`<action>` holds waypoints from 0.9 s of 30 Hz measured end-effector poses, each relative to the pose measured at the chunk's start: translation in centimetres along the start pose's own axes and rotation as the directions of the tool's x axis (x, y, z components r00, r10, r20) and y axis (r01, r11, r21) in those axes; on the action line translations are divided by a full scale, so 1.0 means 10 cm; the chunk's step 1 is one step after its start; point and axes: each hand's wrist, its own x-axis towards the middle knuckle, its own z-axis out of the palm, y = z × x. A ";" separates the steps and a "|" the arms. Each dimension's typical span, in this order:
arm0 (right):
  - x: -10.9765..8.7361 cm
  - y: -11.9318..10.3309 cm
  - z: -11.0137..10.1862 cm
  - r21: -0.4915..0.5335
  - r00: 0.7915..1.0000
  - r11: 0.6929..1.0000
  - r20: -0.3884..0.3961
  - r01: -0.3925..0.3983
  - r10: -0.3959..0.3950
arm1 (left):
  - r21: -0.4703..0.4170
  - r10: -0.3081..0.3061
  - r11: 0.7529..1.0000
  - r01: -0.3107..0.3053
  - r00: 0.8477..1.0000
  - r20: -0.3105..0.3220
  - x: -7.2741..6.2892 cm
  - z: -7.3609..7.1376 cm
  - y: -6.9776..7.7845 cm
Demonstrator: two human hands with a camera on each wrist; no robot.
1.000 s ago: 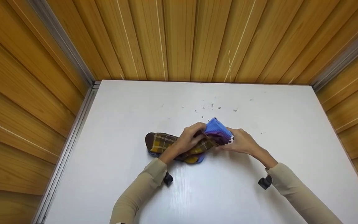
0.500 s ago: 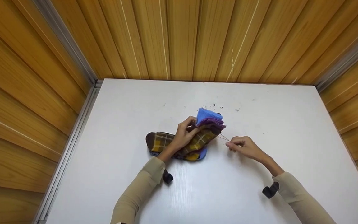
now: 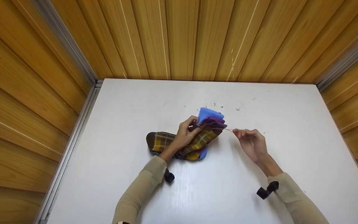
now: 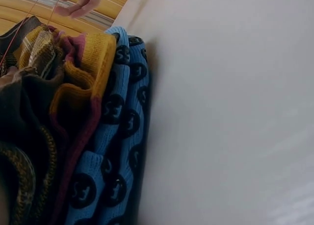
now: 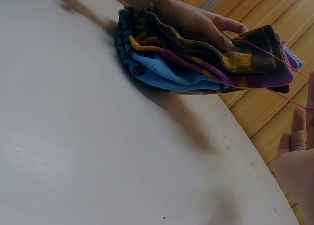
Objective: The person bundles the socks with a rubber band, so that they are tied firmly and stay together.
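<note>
A bundle of folded socks lies at the middle of the table, a brown-and-yellow plaid sock (image 3: 204,138) on top. Beyond it stick out purple cuffs (image 3: 213,121) and a light-blue cuff (image 3: 209,114). In the left wrist view, blue socks (image 4: 131,102) with black round prints show underneath. My left hand (image 3: 185,134) grips the bundle near its cuffs, thumb over the plaid. A thin red rubber band (image 5: 270,54) runs across the cuff end and stretches out rightward in two strands. My right hand (image 3: 253,142) pinches its far end, apart from the socks.
The white tabletop (image 3: 129,105) has small dark marks (image 3: 222,107) beyond the socks. Wood-plank walls (image 3: 179,40) with metal corner strips stand at the back and both sides. Each wrist wears a small black camera (image 3: 169,176).
The right hand has left the cuffs, drawn the rubber band out to the right, then risen slightly and turned with it. The bundle's cuff end has swung away; the left hand keeps its grip.
</note>
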 end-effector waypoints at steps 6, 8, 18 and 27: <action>0.03 0.08 0.00 -0.050 0.962 0.981 0.195 -0.187 0.193 | 0.023 -0.001 1.000 0.001 1.000 -0.004 0.01 -0.01 0.01; 0.03 0.13 0.02 -0.115 0.932 0.969 0.268 -0.219 0.243 | 0.027 -0.002 1.000 0.002 1.000 -0.003 0.01 -0.01 0.02; 0.08 0.29 0.26 -0.094 0.977 0.996 0.211 -0.010 0.030 | 0.040 -0.011 0.999 0.011 1.000 -0.011 0.01 0.00 0.04; 0.10 0.39 0.34 -0.402 0.975 0.911 -0.224 -0.089 -0.004 | 0.090 0.057 0.994 -0.057 0.998 0.003 0.00 0.03 0.00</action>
